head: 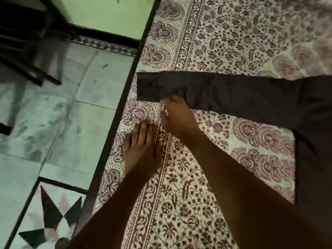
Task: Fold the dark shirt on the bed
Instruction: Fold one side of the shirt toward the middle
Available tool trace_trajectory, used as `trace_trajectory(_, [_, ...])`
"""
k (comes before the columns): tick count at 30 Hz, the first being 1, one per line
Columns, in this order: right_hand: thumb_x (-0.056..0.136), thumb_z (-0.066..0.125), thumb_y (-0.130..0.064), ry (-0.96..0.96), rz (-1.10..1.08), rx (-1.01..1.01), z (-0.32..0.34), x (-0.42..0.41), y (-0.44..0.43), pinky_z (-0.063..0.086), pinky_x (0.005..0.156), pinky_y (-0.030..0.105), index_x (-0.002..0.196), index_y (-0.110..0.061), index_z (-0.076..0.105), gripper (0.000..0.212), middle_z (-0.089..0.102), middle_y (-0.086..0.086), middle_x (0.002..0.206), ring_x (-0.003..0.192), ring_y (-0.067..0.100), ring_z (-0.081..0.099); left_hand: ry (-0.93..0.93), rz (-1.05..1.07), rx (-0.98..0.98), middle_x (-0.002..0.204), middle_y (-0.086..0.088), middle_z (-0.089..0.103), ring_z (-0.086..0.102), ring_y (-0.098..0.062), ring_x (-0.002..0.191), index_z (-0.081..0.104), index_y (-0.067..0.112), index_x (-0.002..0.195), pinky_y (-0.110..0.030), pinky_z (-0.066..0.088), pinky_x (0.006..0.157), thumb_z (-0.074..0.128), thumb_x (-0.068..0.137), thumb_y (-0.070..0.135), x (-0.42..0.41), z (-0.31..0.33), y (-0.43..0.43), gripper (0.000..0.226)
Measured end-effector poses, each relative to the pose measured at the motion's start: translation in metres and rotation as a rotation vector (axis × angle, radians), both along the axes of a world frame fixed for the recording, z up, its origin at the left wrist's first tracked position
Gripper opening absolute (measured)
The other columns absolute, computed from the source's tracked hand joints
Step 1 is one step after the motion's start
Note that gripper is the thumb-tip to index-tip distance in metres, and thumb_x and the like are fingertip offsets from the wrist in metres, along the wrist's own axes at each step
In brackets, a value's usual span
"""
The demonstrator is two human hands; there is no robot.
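Observation:
The dark shirt (251, 94) lies spread on the patterned bedsheet (215, 33), one long sleeve stretched left toward the bed's edge and its body running down the right side. My right hand (177, 115) is at the sleeve's lower edge near the cuff, fingers curled against the cloth; blur hides whether they pinch it. My left hand (142, 150) lies flat on the sheet just below and left of it, fingers straight, holding nothing.
The bed's dark edge (125, 97) runs diagonally down the middle. Left of it is a pale tiled floor (53, 123) with a star-pattern tile (52, 221) and dark furniture legs (27, 69) at the top left.

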State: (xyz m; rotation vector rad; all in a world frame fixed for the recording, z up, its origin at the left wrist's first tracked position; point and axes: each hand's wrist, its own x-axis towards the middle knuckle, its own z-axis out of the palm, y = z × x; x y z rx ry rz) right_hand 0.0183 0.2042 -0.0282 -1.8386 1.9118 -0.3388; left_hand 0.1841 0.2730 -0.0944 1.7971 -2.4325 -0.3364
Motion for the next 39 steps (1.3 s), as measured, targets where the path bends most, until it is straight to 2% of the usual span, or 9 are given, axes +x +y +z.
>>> trace_trajectory(4, [0.089, 0.060, -0.012, 0.174, 0.166, 0.040, -0.011, 0.015, -0.044, 0.039, 0.110, 0.054, 0.143, -0.012, 0.056, 0.054, 0.040, 0.015, 0.156, 0.145, 0.039, 0.034, 0.055, -0.002, -0.004, 0.171, -0.006, 0.029, 0.021, -0.026, 0.160, 0.035, 0.017, 0.162, -0.050, 0.021, 0.127, 0.042, 0.105, 0.047, 0.002, 0.003, -0.001, 0.065])
trace_trajectory(9, [0.095, 0.055, -0.009, 0.271, 0.151, -0.003, -0.016, 0.017, -0.064, 0.052, 0.093, 0.055, 0.129, -0.002, 0.060, 0.036, 0.045, 0.021, 0.145, 0.128, 0.045, 0.045, 0.079, -0.001, 0.013, 0.172, -0.003, 0.027, 0.018, -0.023, 0.161, 0.034, 0.020, 0.163, -0.049, 0.022, 0.127, 0.041, 0.106, 0.049, 0.002, 0.007, -0.004, 0.065])
trace_trajectory(19, [0.100, 0.059, -0.017, -0.182, -0.333, -0.303, 0.023, -0.045, -0.037, 0.047, 0.054, 0.039, 0.117, -0.004, 0.061, 0.021, 0.068, 0.010, 0.081, 0.067, 0.034, 0.065, 0.202, 0.147, 0.026, 0.155, -0.011, 0.047, 0.044, -0.032, 0.143, 0.048, 0.013, 0.150, -0.053, 0.034, 0.118, 0.058, 0.095, 0.041, -0.051, 0.028, -0.017, 0.062])
trace_trajectory(22, [0.100, 0.065, -0.020, -0.294, -0.476, -0.392, 0.041, -0.087, -0.009, 0.047, 0.071, 0.023, 0.126, -0.002, 0.064, 0.032, 0.075, 0.009, 0.100, 0.083, 0.024, 0.068, 0.325, 0.156, 0.000, 0.155, -0.012, 0.046, 0.042, -0.031, 0.143, 0.042, 0.011, 0.153, -0.051, 0.033, 0.117, 0.056, 0.093, 0.053, -0.117, 0.045, -0.025, 0.075])
trace_trajectory(24, [0.096, 0.065, -0.036, -0.389, -0.597, -0.387, 0.046, -0.120, 0.007, 0.056, 0.085, 0.033, 0.123, -0.007, 0.067, 0.039, 0.076, 0.010, 0.108, 0.094, 0.023, 0.072, 0.365, 0.170, 0.001, 0.156, -0.012, 0.046, 0.041, -0.031, 0.144, 0.038, 0.012, 0.155, -0.050, 0.032, 0.118, 0.061, 0.087, 0.060, -0.166, 0.056, -0.029, 0.087])
trace_trajectory(28, [0.092, 0.068, -0.044, -0.643, -0.822, -0.466, 0.067, -0.203, 0.049, 0.062, 0.073, 0.056, 0.114, -0.018, 0.071, 0.034, 0.077, 0.005, 0.099, 0.089, 0.029, 0.076, 0.399, 0.189, -0.009, 0.155, -0.015, 0.049, 0.045, -0.036, 0.143, 0.041, 0.011, 0.155, -0.053, 0.035, 0.116, 0.059, 0.089, 0.056, -0.253, 0.060, -0.038, 0.082])
trace_trajectory(32, [0.103, 0.062, -0.012, -0.846, -0.995, -0.567, 0.095, -0.311, 0.108, 0.065, 0.064, 0.039, 0.124, -0.005, 0.065, 0.022, 0.073, 0.009, 0.102, 0.074, 0.020, 0.074, 0.270, 0.095, 0.027, 0.152, -0.021, 0.050, 0.048, -0.043, 0.139, 0.046, 0.008, 0.152, -0.057, 0.039, 0.113, 0.061, 0.076, 0.038, -0.313, 0.051, -0.041, 0.083])
trace_trajectory(35, [0.104, 0.060, -0.012, -0.843, -1.100, -0.600, 0.097, -0.395, 0.151, 0.064, 0.064, 0.038, 0.125, -0.011, 0.064, 0.021, 0.072, 0.004, 0.100, 0.072, 0.019, 0.074, 0.207, -0.002, 0.057, 0.160, -0.020, 0.042, 0.037, -0.042, 0.148, 0.042, 0.008, 0.155, -0.057, 0.030, 0.120, 0.074, 0.073, 0.006, -0.353, 0.052, -0.029, 0.088])
trace_trajectory(39, [0.105, 0.061, -0.015, -0.844, -1.248, -0.631, 0.091, -0.498, 0.205, 0.064, 0.067, 0.035, 0.126, -0.011, 0.067, 0.022, 0.075, 0.005, 0.107, 0.091, 0.021, 0.077, 0.252, -0.148, 0.038, 0.167, -0.016, 0.033, 0.031, -0.042, 0.153, 0.037, 0.009, 0.160, -0.063, 0.030, 0.120, 0.065, 0.073, 0.006, -0.420, 0.055, 0.002, 0.092])
